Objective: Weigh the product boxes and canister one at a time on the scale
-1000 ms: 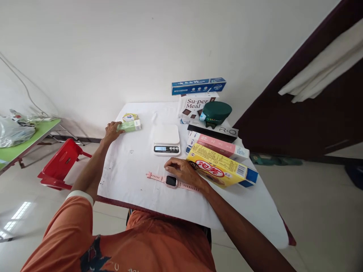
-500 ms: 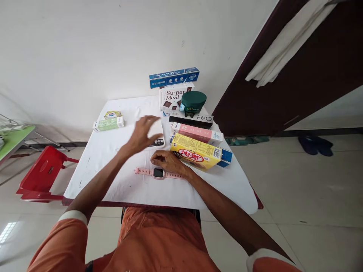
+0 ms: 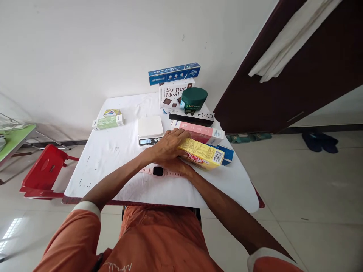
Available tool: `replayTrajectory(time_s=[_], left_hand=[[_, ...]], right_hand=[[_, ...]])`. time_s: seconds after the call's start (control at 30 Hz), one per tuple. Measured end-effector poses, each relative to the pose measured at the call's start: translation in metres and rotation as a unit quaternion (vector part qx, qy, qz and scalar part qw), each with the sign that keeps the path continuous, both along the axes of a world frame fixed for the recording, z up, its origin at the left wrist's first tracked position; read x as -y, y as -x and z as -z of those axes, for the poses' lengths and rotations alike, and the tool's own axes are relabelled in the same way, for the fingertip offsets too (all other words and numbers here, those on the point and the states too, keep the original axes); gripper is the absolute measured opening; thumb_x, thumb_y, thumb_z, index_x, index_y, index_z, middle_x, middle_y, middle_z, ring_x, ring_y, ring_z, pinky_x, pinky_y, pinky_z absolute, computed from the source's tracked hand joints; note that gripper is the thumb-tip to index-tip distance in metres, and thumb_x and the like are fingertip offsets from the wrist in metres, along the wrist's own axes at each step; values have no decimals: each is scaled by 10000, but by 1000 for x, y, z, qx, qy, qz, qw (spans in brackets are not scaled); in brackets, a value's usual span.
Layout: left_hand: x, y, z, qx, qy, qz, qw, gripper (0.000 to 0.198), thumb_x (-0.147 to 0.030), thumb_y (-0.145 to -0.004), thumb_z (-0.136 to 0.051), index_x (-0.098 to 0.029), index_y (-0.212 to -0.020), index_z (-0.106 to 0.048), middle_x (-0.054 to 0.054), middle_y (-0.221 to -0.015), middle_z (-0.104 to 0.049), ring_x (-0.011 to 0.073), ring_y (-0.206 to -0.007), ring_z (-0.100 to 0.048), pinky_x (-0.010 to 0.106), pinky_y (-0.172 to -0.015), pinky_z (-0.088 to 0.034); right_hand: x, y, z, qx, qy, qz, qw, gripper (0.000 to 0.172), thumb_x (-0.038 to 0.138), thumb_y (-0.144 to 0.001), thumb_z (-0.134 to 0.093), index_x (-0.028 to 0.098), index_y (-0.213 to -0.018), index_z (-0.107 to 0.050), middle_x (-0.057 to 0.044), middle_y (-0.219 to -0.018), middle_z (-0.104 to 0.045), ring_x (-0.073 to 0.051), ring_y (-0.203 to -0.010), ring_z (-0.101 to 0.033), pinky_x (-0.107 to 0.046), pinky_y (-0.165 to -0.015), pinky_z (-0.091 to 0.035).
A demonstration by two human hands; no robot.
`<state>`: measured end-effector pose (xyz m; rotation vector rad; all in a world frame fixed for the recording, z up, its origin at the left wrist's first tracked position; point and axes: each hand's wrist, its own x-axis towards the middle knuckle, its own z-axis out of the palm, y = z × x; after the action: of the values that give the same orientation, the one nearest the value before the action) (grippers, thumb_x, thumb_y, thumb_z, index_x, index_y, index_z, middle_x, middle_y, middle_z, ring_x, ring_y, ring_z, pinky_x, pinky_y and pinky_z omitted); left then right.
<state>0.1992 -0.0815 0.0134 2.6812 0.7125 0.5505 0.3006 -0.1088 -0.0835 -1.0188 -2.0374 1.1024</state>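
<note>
My left hand [image 3: 168,145] is wrapped over the near end of a yellow box [image 3: 203,153] with red lettering, and the box is tipped up off the white table [image 3: 119,166]. My right hand [image 3: 178,167] lies under and behind the left one, mostly hidden, beside the same box. A pink smartwatch [image 3: 158,171] lies flat just in front of both hands. A white kitchen scale [image 3: 150,130] with a lit display stands just beyond the left hand.
A pink box [image 3: 202,132], a black box [image 3: 193,117], a dark green jar [image 3: 194,99], a "Super Meal" box [image 3: 175,93] and a blue box [image 3: 174,73] stand at the back right. Two green boxes [image 3: 109,121] lie far left. A red stool [image 3: 44,173] stands on the floor to the left.
My left hand left the green boxes, crossed over the scale and closed on the yellow box. The yellow box has tilted up. My right hand stayed by the watch.
</note>
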Motion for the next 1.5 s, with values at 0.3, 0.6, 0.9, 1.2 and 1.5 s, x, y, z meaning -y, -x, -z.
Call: replayTrajectory(time_s=[0.3,0.6,0.9,1.2,1.5], left_hand=[[-30,86,-50,184,51,-157,969,537,-597,-887,-724,-222,-1259,-628,79,-1142,-674,260,-1027,-639,390,-890,-534],[-93,151,-31,72,-81,-290,951,484,-569,-878,-727,-199,-1172,-619,91,-1126,-685,253,-1021,-624,386,-909,-517],[-111,143,-16,46,-55,-262,962,558,-657,-895,-671,-211,-1228,-631,122,-1178,-680,289,-1080,-623,424,-967,-516],[-86,150,-14,190,-46,-330,923,742,-716,-840,-709,-240,-1390,-562,150,-1400,-577,295,-1244,-592,419,-1005,-517],[-49,179,82,368,128,-494,777,343,-498,-988,-482,-193,-968,-638,24,-806,-663,128,-650,-622,264,-646,-528]], right_hand=[[10,3,-21,-70,55,-29,996,186,367,-899,-676,188,-858,-703,-15,-834,-698,-148,-728,-593,-286,-697,-462],[10,1,-21,-79,60,-26,995,166,339,-889,-678,182,-854,-715,-14,-808,-697,-146,-706,-583,-278,-674,-436],[11,1,-23,-68,55,-18,996,132,301,-886,-679,179,-858,-722,-18,-826,-712,-146,-722,-592,-282,-695,-447],[10,1,-21,-60,49,-19,997,150,316,-892,-667,181,-865,-725,-15,-813,-704,-148,-716,-578,-284,-687,-440],[8,1,-20,-60,50,-20,997,167,335,-873,-664,182,-838,-721,-11,-788,-690,-145,-695,-561,-281,-671,-423]])
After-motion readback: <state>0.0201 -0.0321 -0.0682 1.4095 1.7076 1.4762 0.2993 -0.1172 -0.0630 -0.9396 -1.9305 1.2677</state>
